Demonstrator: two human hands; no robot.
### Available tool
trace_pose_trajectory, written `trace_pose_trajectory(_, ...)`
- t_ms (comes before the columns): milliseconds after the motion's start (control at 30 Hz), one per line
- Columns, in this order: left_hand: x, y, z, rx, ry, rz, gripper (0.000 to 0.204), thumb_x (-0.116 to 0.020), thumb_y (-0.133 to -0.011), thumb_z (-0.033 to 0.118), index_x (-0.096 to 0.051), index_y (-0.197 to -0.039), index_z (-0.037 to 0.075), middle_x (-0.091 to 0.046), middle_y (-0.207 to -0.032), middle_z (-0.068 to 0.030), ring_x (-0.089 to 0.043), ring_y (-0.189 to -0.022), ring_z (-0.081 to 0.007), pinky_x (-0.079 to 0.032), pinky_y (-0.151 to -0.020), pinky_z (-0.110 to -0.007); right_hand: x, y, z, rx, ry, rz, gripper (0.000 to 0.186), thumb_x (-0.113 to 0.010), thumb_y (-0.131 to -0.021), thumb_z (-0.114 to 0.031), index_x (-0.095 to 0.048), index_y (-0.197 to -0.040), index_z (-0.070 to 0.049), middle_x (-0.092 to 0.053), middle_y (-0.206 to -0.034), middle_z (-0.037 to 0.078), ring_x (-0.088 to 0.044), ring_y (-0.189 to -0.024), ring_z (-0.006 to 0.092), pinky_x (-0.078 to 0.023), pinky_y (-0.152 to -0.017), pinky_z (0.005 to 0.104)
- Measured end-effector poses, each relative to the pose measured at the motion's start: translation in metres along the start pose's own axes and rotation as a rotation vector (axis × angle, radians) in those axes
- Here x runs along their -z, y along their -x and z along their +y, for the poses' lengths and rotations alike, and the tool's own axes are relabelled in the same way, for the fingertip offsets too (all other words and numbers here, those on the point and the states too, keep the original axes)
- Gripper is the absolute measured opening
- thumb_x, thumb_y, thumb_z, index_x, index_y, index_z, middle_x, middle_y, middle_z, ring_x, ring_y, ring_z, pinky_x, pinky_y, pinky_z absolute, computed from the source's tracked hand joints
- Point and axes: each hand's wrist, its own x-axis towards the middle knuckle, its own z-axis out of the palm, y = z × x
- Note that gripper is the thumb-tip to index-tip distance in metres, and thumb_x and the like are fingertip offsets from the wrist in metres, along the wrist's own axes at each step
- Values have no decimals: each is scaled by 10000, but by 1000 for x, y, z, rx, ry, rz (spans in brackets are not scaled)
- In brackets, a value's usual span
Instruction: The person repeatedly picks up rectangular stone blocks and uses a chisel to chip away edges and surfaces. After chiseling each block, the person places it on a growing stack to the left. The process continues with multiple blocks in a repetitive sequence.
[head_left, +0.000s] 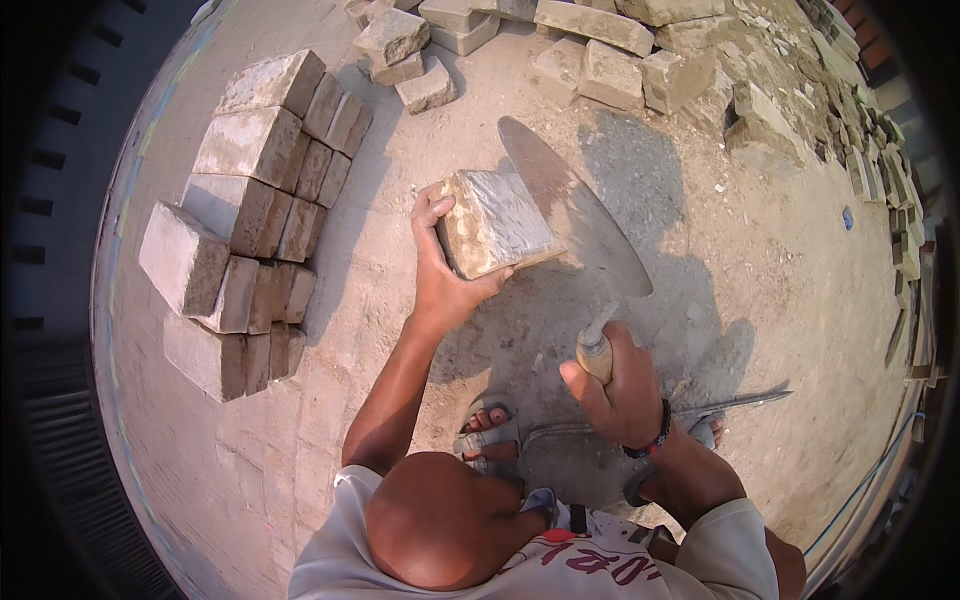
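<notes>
My left hand (447, 280) grips a squarish, dirt-stained brick (505, 222) from its left and near sides, holding it up with a pale, rough face turned upward. In my right hand (625, 392) is a trowel, its wooden handle (594, 355) wrapped by my fingers. The trowel's broad, pointed metal blade (580, 215) slants along the right side of the brick. Whether blade and brick touch I cannot tell.
A neat stack of bricks (250, 140) stands to the left. Loose bricks (612, 75) and rubble lie at the far side, with more bricks (880, 180) along the right. A thin metal bar (735, 401) lies near my sandalled feet (487, 432).
</notes>
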Motion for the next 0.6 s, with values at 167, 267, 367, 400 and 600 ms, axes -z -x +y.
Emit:
trace_pose_trajectory(167, -5, -8, 5, -39, -23, -9, 1002, -881, -601, 120, -269, -1394, 152, -219, -1487, -162, -342, -1377, -331, -380, -1127, -439, -11, -7, 34, -201, 172, -41, 452, -605, -935, -291, -497, -1157, 87, -634, -757, 240, -650, -708, 427, -492, -632, 463)
trace_pose_trajectory(267, -3, 0, -3, -42, -30, 7, 1036, -904, -606, 188, -258, -1415, 132, -270, -1472, -156, -365, -1371, -325, -384, -1134, -459, 4, -5, 14, -108, 47, -15, 497, -610, -928, -343, -490, -1184, 66, -649, -773, 252, -658, -743, 456, -503, -655, 494)
trace_pose_trajectory(367, -1, -5, -5, -72, -24, 2, 1041, -909, -602, 182, -260, -1415, 141, -258, -1485, -157, -361, -1375, -326, -386, -1136, -464, 12, -28, 18, -49, 125, -80, 496, -607, -932, -344, -490, -1178, 71, -647, -769, 253, -658, -739, 453, -498, -649, 502)
trace_pose_trajectory(400, -2, -6, -1, -65, 23, 9, 1040, -910, -602, 182, -262, -1415, 144, -254, -1488, -158, -360, -1377, -327, -389, -1136, -463, 22, -46, 27, -93, 238, -110, 493, -606, -934, -344, -492, -1173, 72, -645, -763, 253, -657, -735, 453, -496, -646, 505)
trace_pose_trajectory(600, -7, -8, -1, -51, 6, -17, 1005, -878, -592, 84, -273, -1391, 162, -179, -1507, -171, -336, -1381, -332, -396, -1126, -446, 13, -51, 16, -13, 139, -60, 459, -607, -936, -335, -507, -1138, 64, -637, -741, 262, -658, -741, 450, -491, -648, 504)
